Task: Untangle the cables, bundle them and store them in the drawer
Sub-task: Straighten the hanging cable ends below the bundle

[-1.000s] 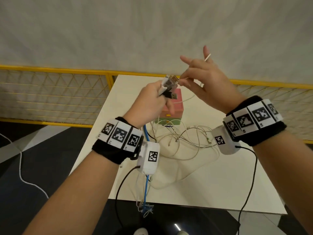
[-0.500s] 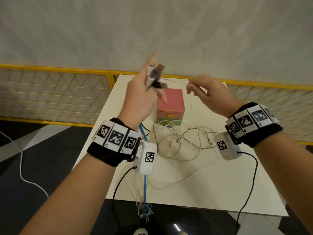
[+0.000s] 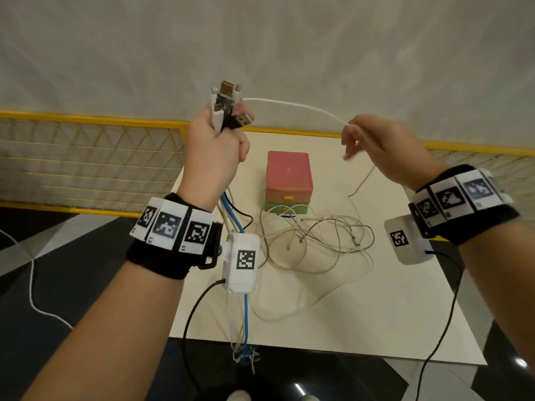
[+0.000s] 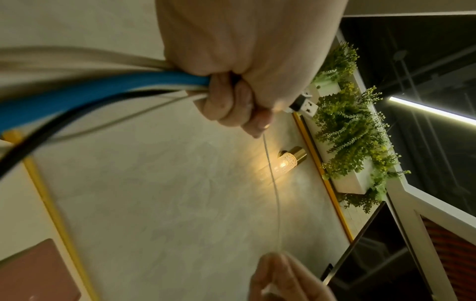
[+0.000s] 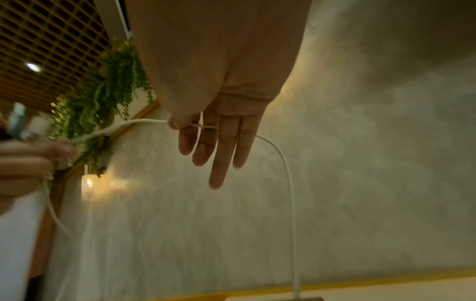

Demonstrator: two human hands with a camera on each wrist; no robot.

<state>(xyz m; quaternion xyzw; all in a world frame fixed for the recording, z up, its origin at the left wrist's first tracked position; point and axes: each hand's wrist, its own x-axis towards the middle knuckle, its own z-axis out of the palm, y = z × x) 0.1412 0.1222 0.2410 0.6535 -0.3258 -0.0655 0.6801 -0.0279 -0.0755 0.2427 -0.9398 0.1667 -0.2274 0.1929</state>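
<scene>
My left hand (image 3: 215,146) is raised above the table and grips a bunch of cable ends, with several USB plugs (image 3: 227,107) sticking up out of the fist. Blue, black and white cables (image 4: 103,89) hang from that fist past my wrist. One thin white cable (image 3: 292,105) runs from the plugs across to my right hand (image 3: 373,143), which pinches it between thumb and forefinger (image 5: 180,126) while the other fingers hang straight. A tangle of pale cables (image 3: 315,241) lies on the white table (image 3: 376,328). Behind it stands the small pink and green drawer box (image 3: 288,180).
The hanging cables (image 3: 244,351) drop over the table's front edge towards the dark floor. A yellow mesh railing (image 3: 86,157) runs behind and left of the table. Black wrist-camera leads (image 3: 443,328) trail from both wrists.
My left hand has lifted the bunch of plugs higher and to the left. My right hand has drawn away to the right, sliding along the thin white cable that now spans between the hands.
</scene>
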